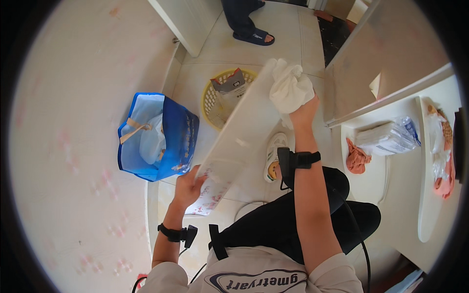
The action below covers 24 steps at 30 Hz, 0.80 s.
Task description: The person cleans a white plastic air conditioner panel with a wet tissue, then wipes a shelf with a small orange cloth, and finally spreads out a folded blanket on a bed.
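Observation:
My left hand (188, 188) grips the near left edge of a long, glossy pale panel (238, 135), thumb on its face. The panel is tilted and slants from lower left to upper right. Pink flower marks show on its near end; whether they are printed or reflected, I cannot tell. My right hand (306, 110) is closed around a crumpled white cloth (291, 88) at the panel's far right end. The cloth covers most of those fingers. It appears to touch the panel.
Beyond the panel, a yellow plastic basket (207, 99) holds a grey packet (231, 84). A blue bag (179, 139) stands by the left wall. At right, a white shelf unit (366, 183) holds a wrapped pack (388, 137) and an orange cloth (357, 157). Another person's sandalled foot (256, 36) is ahead.

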{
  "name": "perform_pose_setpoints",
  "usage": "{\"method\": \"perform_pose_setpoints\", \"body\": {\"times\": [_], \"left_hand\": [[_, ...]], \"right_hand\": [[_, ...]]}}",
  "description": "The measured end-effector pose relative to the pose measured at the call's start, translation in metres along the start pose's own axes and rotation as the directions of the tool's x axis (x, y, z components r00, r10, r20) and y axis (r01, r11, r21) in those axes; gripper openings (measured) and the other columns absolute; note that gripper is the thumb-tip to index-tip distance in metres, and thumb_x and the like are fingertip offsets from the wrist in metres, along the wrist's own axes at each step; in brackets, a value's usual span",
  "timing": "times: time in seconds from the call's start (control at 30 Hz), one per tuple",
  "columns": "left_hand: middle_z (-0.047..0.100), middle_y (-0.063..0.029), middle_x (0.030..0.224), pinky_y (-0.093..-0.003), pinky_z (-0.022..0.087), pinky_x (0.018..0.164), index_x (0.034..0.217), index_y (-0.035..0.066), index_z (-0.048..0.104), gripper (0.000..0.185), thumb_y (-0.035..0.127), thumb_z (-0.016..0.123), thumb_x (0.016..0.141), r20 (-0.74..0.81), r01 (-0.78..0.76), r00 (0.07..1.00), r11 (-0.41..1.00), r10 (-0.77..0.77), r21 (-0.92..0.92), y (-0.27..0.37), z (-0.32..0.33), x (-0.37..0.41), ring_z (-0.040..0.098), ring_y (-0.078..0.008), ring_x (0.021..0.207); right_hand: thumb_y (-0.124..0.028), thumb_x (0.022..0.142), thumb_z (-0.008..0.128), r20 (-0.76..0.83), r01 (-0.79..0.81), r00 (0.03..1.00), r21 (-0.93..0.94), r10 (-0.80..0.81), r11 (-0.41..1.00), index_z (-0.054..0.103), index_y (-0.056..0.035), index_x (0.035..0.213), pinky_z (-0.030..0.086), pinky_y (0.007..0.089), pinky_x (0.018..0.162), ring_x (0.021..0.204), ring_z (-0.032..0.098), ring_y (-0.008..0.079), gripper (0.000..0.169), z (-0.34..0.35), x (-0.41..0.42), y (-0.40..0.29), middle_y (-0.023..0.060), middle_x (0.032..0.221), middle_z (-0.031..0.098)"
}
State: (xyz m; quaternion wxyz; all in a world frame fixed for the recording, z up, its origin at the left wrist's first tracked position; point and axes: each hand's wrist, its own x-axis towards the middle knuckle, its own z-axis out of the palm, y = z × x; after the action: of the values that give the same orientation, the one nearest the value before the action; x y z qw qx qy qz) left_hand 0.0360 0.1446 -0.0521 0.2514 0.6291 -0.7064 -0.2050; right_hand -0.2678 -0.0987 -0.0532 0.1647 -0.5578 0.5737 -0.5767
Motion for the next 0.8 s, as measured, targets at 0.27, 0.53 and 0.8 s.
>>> {"method": "perform_pose_setpoints", "body": {"times": [0.27,0.53,0.8], "left_hand": [[0.066,-0.0185,0.083,-0.0349,0.050,0.065,0.110,0.003,0.060,0.025,0.008,0.060,0.085,0.053,0.188,0.981,0.982,-0.186,-0.028,0.006,-0.035,0.013,0.066,-0.0355,0.075],[0.067,-0.0078,0.096,-0.0270,0.047,0.079,0.115,-0.001,0.057,0.029,0.006,0.058,0.088,-0.045,0.280,0.947,0.888,-0.317,-0.366,0.008,-0.043,-0.011,0.058,-0.0125,0.085],[0.065,-0.0080,0.097,-0.0243,0.045,0.078,0.115,-0.001,0.055,0.028,0.005,0.057,0.089,-0.244,0.200,0.923,0.913,-0.298,-0.356,0.010,-0.057,0.030,0.056,-0.0097,0.086]], "right_hand": [[-0.005,0.068,0.068,0.098,0.171,0.975,0.248,-0.200,0.954,0.065,-0.0107,0.107,0.048,0.0352,0.083,0.099,0.059,0.0301,0.040,-0.002,-0.015,-0.052,0.0102,0.101,0.062],[-0.006,0.066,0.068,0.196,0.174,0.973,-0.254,-0.125,0.952,0.066,-0.0103,0.105,0.050,0.0388,0.078,0.096,0.059,0.0311,0.040,0.012,-0.010,-0.003,0.0093,0.100,0.063],[-0.008,0.068,0.069,0.178,-0.126,0.976,-0.004,0.125,0.992,0.065,-0.0099,0.103,0.050,0.0392,0.077,0.098,0.058,0.0324,0.035,0.018,-0.030,-0.009,0.0109,0.100,0.064]]}}
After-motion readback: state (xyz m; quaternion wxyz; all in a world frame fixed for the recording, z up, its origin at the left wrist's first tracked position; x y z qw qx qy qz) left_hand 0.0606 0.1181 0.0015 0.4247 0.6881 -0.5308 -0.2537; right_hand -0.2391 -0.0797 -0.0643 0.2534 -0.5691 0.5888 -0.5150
